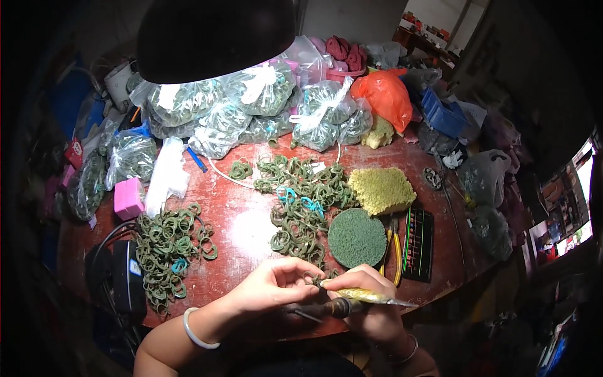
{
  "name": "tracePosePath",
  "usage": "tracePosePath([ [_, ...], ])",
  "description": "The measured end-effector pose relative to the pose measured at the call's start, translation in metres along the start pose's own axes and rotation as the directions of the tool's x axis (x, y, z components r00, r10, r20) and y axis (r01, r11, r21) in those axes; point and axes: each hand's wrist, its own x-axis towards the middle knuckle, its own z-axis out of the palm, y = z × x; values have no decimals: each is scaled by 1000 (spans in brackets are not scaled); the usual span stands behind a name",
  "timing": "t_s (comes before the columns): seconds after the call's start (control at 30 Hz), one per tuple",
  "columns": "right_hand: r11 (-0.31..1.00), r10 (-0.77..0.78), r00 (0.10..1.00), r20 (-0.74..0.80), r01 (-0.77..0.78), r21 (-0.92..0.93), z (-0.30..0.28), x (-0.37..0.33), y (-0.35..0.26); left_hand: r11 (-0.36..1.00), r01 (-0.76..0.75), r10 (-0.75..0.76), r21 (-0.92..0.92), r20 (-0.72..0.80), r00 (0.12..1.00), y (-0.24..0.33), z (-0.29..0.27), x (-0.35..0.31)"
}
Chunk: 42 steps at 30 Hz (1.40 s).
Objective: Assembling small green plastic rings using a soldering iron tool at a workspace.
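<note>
Near the front edge of the table, my left hand pinches a small dark green ring between thumb and fingers. My right hand is closed round a slim pointed hand tool with a yellow wrapped handle. One end of it meets the ring, and its metal point sticks out to the right. Below it, a dark tool with a thin metal rod lies against my right hand; whether the fingers grip it cannot be made out. A pile of green rings lies just beyond my hands.
Another ring pile lies left beside a black box. To the right are a round green pad, a yellow sponge, yellow-handled pliers and a black panel. Bagged rings line the back under a dark lamp.
</note>
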Motion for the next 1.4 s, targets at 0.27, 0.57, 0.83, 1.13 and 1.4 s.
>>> tracePosePath([
  [0.27,999,-11,997,-79,14,35,1,0,3,998,-23,25,65,-38,999,8,2,1],
  [0.57,997,38,996,-87,-32,67,-3,-1,1,998,-13,7,-65,-88,996,4,3,1],
  [0.83,999,-49,992,-115,51,9,3,-2,3,998,46,-48,-31,-61,997,10,4,0],
  [1.13,1000,-20,1000,23,20,4,-4,5,9,958,-111,134,265,-73,988,2,3,2],
  [1.4,1000,-16,991,-131,17,7,-13,-2,7,970,-131,173,204,-203,964,-3,5,2],
])
